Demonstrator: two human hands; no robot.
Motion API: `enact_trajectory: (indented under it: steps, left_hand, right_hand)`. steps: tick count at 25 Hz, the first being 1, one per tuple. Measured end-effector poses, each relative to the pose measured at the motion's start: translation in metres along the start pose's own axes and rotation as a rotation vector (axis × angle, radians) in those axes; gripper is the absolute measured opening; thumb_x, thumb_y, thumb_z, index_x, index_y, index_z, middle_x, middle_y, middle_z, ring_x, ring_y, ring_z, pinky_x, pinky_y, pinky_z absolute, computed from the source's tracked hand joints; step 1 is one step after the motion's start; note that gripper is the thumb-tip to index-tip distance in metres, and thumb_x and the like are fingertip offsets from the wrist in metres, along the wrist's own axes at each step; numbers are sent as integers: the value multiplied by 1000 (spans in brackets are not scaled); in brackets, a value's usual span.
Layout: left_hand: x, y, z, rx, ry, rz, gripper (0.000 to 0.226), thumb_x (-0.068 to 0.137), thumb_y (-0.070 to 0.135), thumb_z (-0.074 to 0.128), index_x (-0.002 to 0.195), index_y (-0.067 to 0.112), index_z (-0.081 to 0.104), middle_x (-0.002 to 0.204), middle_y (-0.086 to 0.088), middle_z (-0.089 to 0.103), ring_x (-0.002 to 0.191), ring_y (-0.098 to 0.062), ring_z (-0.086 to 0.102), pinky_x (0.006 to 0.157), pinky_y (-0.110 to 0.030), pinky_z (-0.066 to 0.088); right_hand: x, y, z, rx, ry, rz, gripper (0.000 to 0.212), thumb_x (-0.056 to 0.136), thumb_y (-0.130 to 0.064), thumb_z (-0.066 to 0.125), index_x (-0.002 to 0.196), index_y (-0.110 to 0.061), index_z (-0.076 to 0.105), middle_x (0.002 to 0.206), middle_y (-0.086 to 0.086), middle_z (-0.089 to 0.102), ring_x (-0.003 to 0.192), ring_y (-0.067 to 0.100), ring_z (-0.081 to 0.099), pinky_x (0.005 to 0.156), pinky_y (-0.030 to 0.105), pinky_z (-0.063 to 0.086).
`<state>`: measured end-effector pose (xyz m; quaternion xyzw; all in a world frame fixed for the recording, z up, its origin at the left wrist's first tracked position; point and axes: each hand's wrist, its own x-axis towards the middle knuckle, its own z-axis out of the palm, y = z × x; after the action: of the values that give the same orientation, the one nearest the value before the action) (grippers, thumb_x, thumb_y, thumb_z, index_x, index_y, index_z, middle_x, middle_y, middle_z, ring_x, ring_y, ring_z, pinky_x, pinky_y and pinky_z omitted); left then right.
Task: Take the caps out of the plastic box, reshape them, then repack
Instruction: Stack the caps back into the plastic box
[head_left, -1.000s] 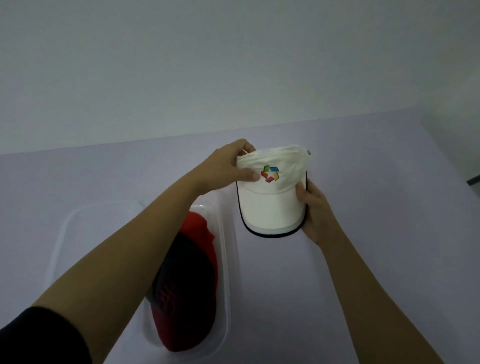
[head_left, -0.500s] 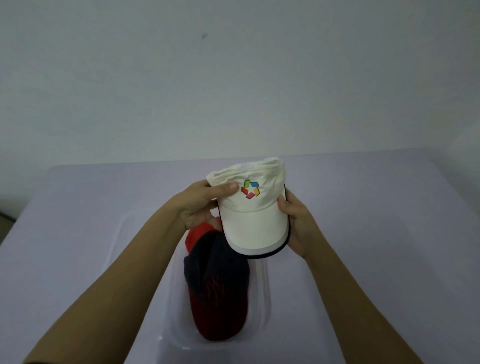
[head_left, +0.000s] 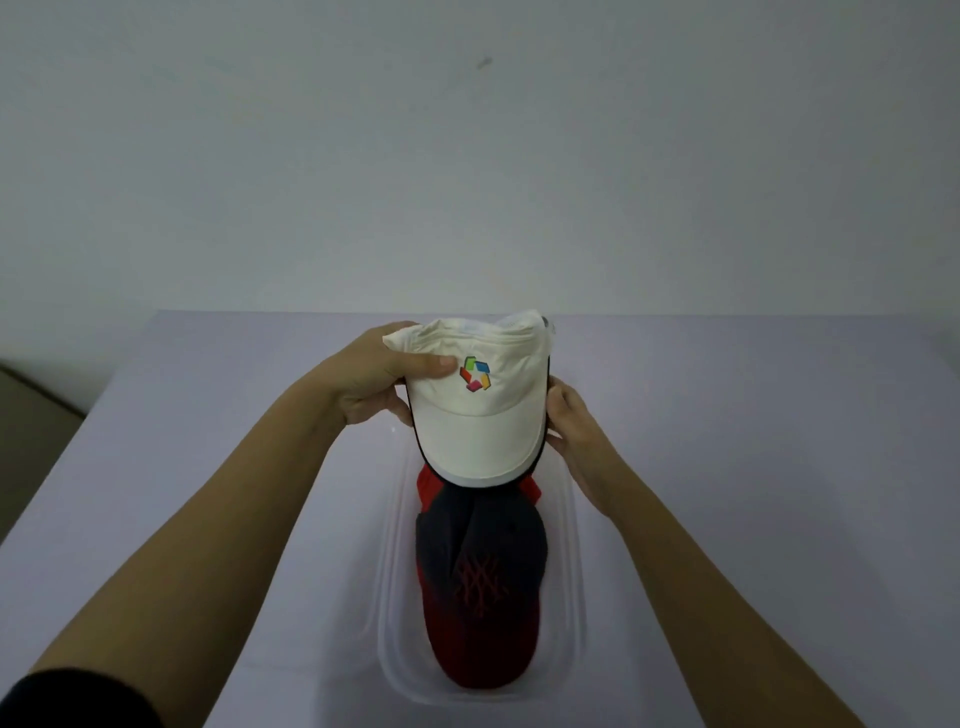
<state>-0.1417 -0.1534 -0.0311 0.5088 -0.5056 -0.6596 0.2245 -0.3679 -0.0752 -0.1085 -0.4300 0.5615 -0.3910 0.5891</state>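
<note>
A white cap (head_left: 478, 426) with a multicoloured logo and a dark-edged brim is held in the air over the far end of a clear plastic box (head_left: 571, 597). My left hand (head_left: 374, 379) grips its folded crown at the left, thumb on the front panel. My right hand (head_left: 571, 426) holds the right edge of the brim. In the box lies a dark navy and red cap (head_left: 478, 587), brim toward me, its far end hidden under the white cap.
The box sits on a pale lilac table (head_left: 753, 467) against a plain white wall (head_left: 467, 156). The table's left edge runs diagonally at the left, with darker floor (head_left: 31, 405) beyond it.
The view has swung so the box now lies in the centre under my hands. The white cap, held by both hands, has moved from beside the box to above its far end.
</note>
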Motion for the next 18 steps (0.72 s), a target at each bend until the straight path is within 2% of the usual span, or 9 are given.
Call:
enact_trajectory:
  steps: [2, 5, 8, 10, 12, 13, 15, 18]
  left_hand:
    - [7, 0, -16, -1, 40, 29, 59, 65, 18, 81, 119, 10, 60, 115, -13, 68, 108, -33, 63, 67, -52, 56]
    - [18, 1, -32, -37, 90, 73, 58, 65, 18, 79, 119, 8, 59, 117, -15, 67, 103, -31, 64, 66, -52, 56]
    - [27, 2, -36, -73, 93, 96, 57, 67, 16, 77, 120, 8, 58, 118, -15, 66, 108, -33, 63, 68, -55, 56]
    - [32, -2, -34, -104, 104, 102, 58, 66, 15, 78, 120, 8, 58, 117, -14, 67, 108, -32, 63, 65, -53, 58]
    - [37, -8, -29, -142, 143, 118, 53, 65, 12, 81, 113, 11, 60, 112, -11, 68, 108, -33, 63, 66, -53, 57]
    - [39, -12, -26, -164, 164, 135, 46, 66, 8, 81, 106, 14, 61, 108, -9, 68, 107, -33, 63, 70, -57, 55]
    - [41, -18, -17, -192, 181, 175, 38, 68, 3, 80, 96, 20, 60, 104, -8, 67, 103, -33, 64, 79, -63, 49]
    - [41, -20, -10, -223, 163, 246, 38, 66, 5, 78, 96, 19, 59, 100, -7, 68, 96, -30, 66, 82, -64, 47]
  right_hand:
    - [5, 13, 3, -133, -51, 98, 118, 50, -84, 57, 145, -25, 19, 143, -6, 35, 130, 14, 38, 107, 32, 30]
    - [9, 30, 11, -499, -245, 210, 127, 52, -69, 71, 149, -20, 4, 156, 5, 17, 141, 22, 25, 113, 39, 28]
    - [20, 34, 16, -661, -356, 268, 147, 38, -64, 83, 148, -22, -4, 154, 4, 21, 138, 23, 29, 113, 45, 31]
    - [25, 30, 17, -704, -381, 251, 138, 37, -61, 86, 146, -23, 11, 146, 2, 33, 132, 22, 38, 109, 44, 36]
    - [20, 27, 18, -741, -367, 161, 111, 42, -55, 88, 133, -24, 33, 130, -1, 45, 120, 19, 48, 103, 43, 43]
    - [15, 26, 18, -737, -352, 128, 103, 45, -51, 88, 129, -24, 35, 125, -2, 48, 115, 18, 51, 100, 42, 46]
    - [4, 26, 17, -748, -317, 70, 105, 45, -52, 88, 127, -24, 30, 120, -3, 52, 108, 16, 54, 96, 41, 49]
    - [-9, 27, 16, -830, -269, 0, 112, 41, -64, 82, 128, -30, 22, 118, -4, 51, 105, 17, 54, 95, 42, 48]
